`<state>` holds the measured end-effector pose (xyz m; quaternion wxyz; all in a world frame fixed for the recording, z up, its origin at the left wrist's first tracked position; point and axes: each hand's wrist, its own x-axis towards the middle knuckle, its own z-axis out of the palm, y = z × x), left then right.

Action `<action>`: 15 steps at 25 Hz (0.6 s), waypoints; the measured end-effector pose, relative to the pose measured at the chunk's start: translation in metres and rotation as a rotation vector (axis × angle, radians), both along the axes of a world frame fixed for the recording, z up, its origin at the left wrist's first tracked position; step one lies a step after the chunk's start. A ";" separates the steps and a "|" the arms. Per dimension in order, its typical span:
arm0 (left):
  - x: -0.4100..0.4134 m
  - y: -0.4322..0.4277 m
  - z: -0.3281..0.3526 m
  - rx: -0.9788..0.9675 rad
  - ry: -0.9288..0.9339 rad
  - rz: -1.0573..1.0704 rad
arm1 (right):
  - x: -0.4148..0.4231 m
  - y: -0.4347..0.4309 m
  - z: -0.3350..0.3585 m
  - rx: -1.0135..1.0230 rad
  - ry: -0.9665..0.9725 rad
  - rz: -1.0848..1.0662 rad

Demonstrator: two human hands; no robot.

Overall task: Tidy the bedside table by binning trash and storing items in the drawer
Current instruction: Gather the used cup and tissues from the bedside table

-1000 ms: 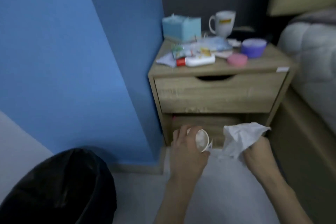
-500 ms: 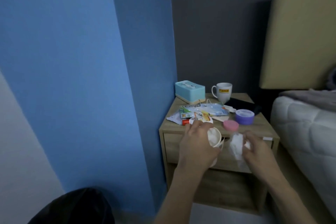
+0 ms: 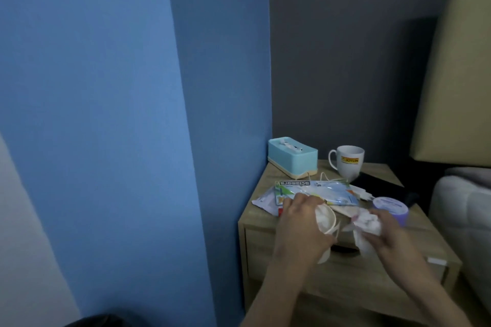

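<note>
My left hand (image 3: 300,223) grips a white paper cup (image 3: 406,220) tilted on its side, with crumpled tissue stuffed in its mouth. My right hand (image 3: 390,233) clutches a crumpled white tissue (image 3: 449,223) just right of the cup. Both hands hover over the front edge of the wooden bedside table (image 3: 255,220), above its shut drawer (image 3: 358,271). Behind the hands lie a blue scissors packet (image 3: 316,190) and other flat packets. A purple tub (image 3: 390,207) stands partly hidden by my right hand.
A teal tissue box (image 3: 292,156) and a white mug (image 3: 346,163) stand at the table's back, with a black flat thing (image 3: 380,184) to the right. The black bin's rim (image 3: 98,321) shows bottom left. A blue wall stands left, the bed (image 3: 465,220) right.
The view has risen from the floor and bin to the tabletop. Both hands have lifted with the cup and tissue, and the loose tissue is now bunched tighter in my right hand.
</note>
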<state>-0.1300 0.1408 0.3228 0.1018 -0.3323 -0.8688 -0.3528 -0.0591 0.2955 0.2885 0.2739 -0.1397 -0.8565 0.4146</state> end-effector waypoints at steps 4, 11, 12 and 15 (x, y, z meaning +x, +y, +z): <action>-0.031 0.016 -0.008 0.002 -0.017 0.017 | -0.036 0.016 -0.011 0.147 0.004 -0.091; -0.069 0.039 -0.019 -0.022 -0.056 0.034 | -0.083 0.023 -0.035 0.353 -0.081 -0.110; -0.073 0.042 -0.021 -0.022 -0.064 0.034 | -0.087 0.024 -0.040 0.371 -0.095 -0.100; -0.086 0.051 -0.027 -0.001 -0.058 0.036 | -0.096 0.029 -0.049 0.396 -0.143 -0.113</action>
